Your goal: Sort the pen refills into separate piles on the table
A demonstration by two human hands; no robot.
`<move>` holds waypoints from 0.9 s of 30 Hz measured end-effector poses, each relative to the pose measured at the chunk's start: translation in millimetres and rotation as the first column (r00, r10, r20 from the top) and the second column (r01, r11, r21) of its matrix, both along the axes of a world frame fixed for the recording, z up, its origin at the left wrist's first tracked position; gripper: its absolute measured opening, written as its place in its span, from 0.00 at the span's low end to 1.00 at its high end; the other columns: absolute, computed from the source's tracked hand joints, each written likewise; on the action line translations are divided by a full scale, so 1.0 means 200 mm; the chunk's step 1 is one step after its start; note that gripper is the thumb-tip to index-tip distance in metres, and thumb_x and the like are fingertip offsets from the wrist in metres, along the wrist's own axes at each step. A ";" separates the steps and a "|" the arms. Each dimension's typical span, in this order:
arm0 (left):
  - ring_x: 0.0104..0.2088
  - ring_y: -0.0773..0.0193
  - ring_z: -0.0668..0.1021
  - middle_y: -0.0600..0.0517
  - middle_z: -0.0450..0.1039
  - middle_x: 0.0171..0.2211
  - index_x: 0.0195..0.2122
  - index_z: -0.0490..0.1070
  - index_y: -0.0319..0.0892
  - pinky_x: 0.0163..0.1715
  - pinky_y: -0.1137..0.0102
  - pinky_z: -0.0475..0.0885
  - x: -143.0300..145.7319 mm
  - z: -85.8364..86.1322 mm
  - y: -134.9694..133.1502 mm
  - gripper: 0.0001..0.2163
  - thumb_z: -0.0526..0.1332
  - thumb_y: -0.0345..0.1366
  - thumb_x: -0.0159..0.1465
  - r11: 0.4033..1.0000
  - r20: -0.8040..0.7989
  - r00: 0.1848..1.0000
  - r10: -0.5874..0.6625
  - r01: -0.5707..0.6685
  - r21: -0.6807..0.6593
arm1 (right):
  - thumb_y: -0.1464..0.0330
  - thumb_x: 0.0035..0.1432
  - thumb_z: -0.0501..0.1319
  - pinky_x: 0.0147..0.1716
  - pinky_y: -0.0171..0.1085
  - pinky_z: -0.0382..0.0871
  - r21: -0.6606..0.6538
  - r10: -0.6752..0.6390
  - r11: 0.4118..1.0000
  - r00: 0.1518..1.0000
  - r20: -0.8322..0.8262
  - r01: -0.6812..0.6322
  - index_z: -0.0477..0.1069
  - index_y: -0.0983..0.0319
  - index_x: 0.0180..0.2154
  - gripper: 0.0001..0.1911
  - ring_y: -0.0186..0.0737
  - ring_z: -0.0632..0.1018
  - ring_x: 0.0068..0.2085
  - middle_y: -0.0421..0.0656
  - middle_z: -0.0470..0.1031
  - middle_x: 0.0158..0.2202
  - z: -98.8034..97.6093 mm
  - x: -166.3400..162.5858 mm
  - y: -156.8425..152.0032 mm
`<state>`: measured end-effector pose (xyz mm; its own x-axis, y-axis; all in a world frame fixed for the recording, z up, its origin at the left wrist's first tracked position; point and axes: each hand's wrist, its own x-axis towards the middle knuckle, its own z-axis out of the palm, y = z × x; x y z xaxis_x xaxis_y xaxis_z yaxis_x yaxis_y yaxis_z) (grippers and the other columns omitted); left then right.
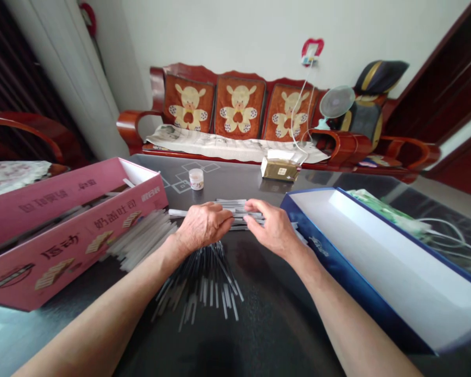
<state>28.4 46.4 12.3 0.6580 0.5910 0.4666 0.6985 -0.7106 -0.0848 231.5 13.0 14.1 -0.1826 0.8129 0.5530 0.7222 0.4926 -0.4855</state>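
Note:
Several thin translucent white sticks, which look like plastic tubes (239,211), lie crosswise on the dark table between my hands. My left hand (206,225) is closed over their left part, and one whitish tube (176,213) juts out beyond its wrist side. My right hand (272,228) touches their right part, its fingers stretched and thumb apart. Below my left hand, a loose fan of thin dark sticks with whitish ends (208,283) spreads toward me. A thick pile of white tubes (143,238) sits left of my left hand, against the pink box (102,225).
On the right stands a blue box with a white inside (377,262), with a green packet (390,212) and white cables behind it. A small white jar (196,179) and a tissue pack (279,168) stand toward the far edge. Beyond is a wooden sofa (235,149).

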 end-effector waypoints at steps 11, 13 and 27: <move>0.35 0.61 0.74 0.49 0.72 0.31 0.46 0.71 0.43 0.30 0.70 0.68 -0.12 0.05 0.08 0.13 0.50 0.34 0.65 1.000 -0.019 1.000 0.024 -0.023 0.005 | 0.71 0.51 0.59 0.30 0.34 0.62 -0.412 -0.020 0.886 0.903 0.428 0.215 0.77 0.61 0.27 0.07 0.40 0.77 0.31 0.44 0.78 0.29 0.04 0.04 -0.05; 0.37 0.61 0.75 0.49 0.74 0.34 0.48 0.70 0.42 0.34 0.69 0.70 -0.12 0.05 0.10 0.14 0.49 0.33 0.66 1.000 0.060 0.998 0.022 -0.022 -0.004 | 0.70 0.49 0.60 0.26 0.32 0.61 -0.588 0.095 0.798 0.935 0.341 0.133 0.77 0.61 0.27 0.06 0.37 0.76 0.28 0.41 0.78 0.25 0.03 0.02 -0.06; 0.37 0.62 0.77 0.44 0.74 0.38 0.63 0.52 0.34 0.38 0.67 0.74 0.01 0.00 0.02 0.23 0.48 0.34 0.67 0.976 0.169 0.968 -0.186 0.202 -0.082 | 0.58 0.53 0.61 0.27 0.35 0.70 -0.476 -0.113 0.859 0.837 -0.535 -0.188 0.74 0.60 0.42 0.17 0.41 0.79 0.34 0.44 0.79 0.36 -0.01 -0.11 -0.01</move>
